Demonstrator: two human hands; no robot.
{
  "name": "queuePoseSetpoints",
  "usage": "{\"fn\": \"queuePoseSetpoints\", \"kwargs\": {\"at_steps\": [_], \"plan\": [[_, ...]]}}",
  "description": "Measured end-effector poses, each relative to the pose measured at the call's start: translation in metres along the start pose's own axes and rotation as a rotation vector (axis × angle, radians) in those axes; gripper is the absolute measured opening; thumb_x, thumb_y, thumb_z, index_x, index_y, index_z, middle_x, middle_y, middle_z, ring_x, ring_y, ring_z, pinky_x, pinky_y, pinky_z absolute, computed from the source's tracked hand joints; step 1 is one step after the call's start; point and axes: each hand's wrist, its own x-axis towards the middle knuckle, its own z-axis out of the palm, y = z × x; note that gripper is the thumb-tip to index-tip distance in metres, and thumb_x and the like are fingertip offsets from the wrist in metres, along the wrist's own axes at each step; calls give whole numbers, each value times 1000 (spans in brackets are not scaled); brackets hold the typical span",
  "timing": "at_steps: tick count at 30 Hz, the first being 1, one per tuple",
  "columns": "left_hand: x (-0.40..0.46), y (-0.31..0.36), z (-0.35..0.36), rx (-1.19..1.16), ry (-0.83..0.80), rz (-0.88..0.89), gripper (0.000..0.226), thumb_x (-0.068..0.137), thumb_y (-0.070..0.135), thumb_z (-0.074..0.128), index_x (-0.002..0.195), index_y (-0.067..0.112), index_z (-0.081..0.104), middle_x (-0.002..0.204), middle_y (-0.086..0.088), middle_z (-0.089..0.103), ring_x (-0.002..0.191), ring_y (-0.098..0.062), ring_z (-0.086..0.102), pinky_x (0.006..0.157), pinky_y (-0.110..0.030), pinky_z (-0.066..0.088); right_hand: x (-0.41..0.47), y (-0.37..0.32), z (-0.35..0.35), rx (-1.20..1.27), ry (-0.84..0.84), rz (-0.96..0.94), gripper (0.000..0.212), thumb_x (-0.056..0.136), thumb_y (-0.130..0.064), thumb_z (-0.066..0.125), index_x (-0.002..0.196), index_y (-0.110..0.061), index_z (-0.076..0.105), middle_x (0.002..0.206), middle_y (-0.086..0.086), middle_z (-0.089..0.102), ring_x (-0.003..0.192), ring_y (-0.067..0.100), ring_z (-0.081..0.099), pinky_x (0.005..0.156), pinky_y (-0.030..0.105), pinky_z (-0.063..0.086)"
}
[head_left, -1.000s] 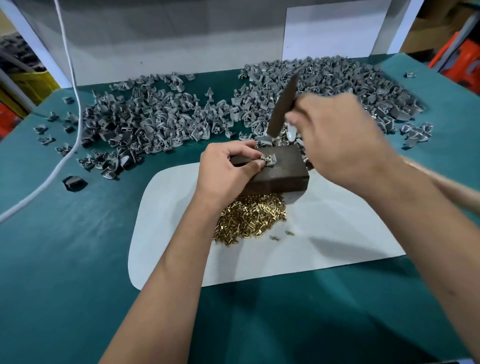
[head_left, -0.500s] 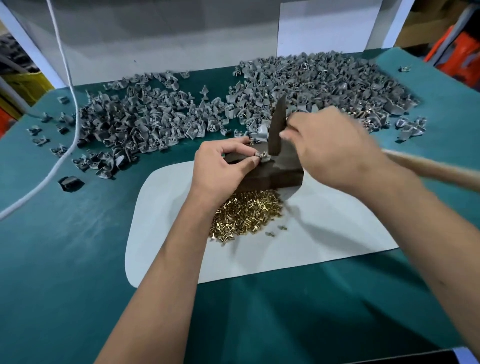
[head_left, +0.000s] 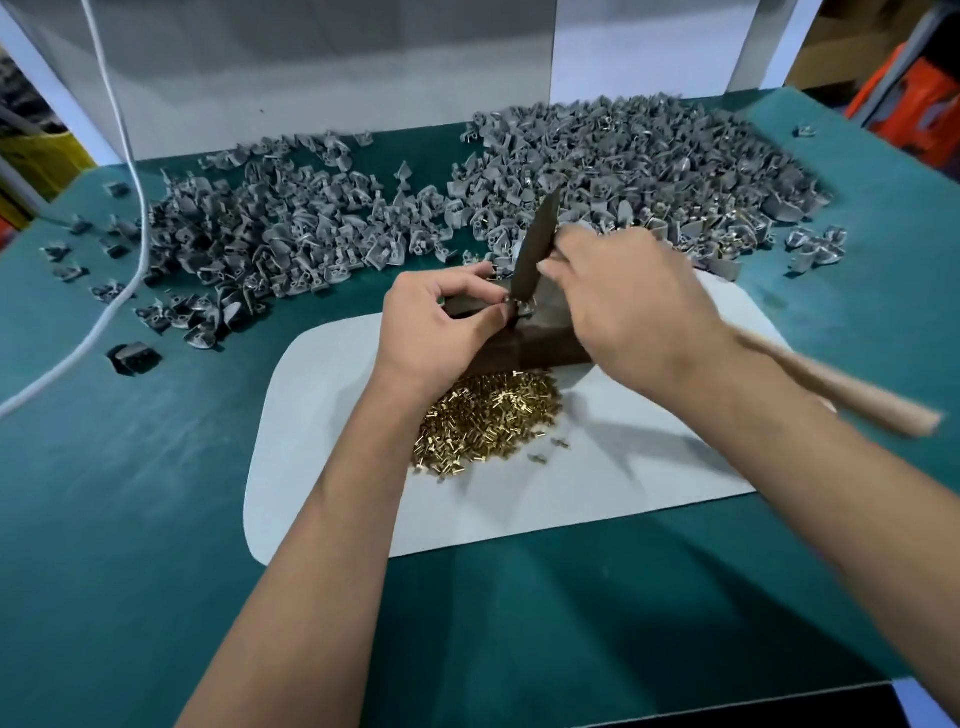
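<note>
While left hand (head_left: 431, 325) pinches part (head_left: 522, 308) on block (head_left: 545, 353) | right hand (head_left: 623, 306) grips hammer (head_left: 537, 244) | block at mat (head_left: 623, 467) far edge

Dull, dark metal hammer head (head_left: 537, 249) on a pale, matt wooden handle (head_left: 841, 395) (blurred). Silvery, glinting small fitting (head_left: 522, 310) on a dark brown block (head_left: 550, 335) that is smooth with a faint sheen. Shiny brass-coloured pins (head_left: 493, 421). Matt grey pieces (head_left: 311, 234), plastic by the look. Slightly fuzzy teal cloth table cover (head_left: 130, 467). Smooth, matt white sheet (head_left: 597, 478).

The left forearm (head_left: 311, 545) and right forearm (head_left: 831, 493) run bare from the frame's lower edge; the 2 grips at centre, left grip (head_left: 431, 322) and right grip (head_left: 623, 296), are bare too.
</note>
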Motion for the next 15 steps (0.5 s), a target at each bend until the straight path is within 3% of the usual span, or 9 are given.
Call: {"fn": "queuePoseSetpoints", "kwargs": {"at_steps": [1, 3, 6, 9, 11, 15], "plan": [[0, 0, 0, -6, -6, -4, 21, 80, 5, 84, 83, 26, 81, 124, -5, 73, 113, -6, 69, 105, -34, 53, 2, 1, 1, -54, -64, -2, 21, 108, -37, 39, 99, -22, 52, 78, 6, 53, 78, 40, 59, 64, 37, 39], [0, -1, 0, -2, -6, -19, 16, 81, 7, 84, 86, 21, 82, 125, -3, 72, 113, -5, 68, 106, -34, 52, 10, 5, -6, -111, -26, 5, 23, 107, -40, 40, 98, -25, 54, 74, 2, 49, 74, 37, 57, 65, 38, 40], [2, -3, 0, 12, -2, -18, 14, 80, 10, 85, 86, 22, 83, 123, 1, 73, 112, 0, 67, 107, -30, 51, 10, 8, -9, 8, 212, 22, 23, 104, -40, 44, 103, -21, 58, 62, -5, 38, 55, 29, 46, 60, 35, 37], [2, -3, 0, -6, -7, -20, 13, 81, 6, 84, 87, 17, 83, 123, -3, 73, 112, -3, 69, 105, -30, 53, 7, 1, 3, -179, -23, -68, 25, 107, -39, 38, 108, -20, 54, 86, 9, 61, 80, 39, 62, 62, 40, 38], [1, -2, 0, -14, -10, -16, 13, 81, 5, 84, 87, 16, 82, 124, -5, 72, 111, -4, 69, 104, -29, 53, 9, 1, 1, -176, -89, -58, 31, 108, -38, 33, 114, -20, 57, 102, 11, 66, 93, 40, 63, 70, 42, 41], [0, -2, 1, 21, 0, -3, 16, 82, 9, 84, 85, 24, 81, 126, -3, 72, 113, -2, 67, 99, -14, 49, 5, 10, -9, -16, -12, 3, 21, 104, -43, 49, 101, -26, 60, 85, 6, 61, 80, 32, 54, 68, 36, 38]]}}
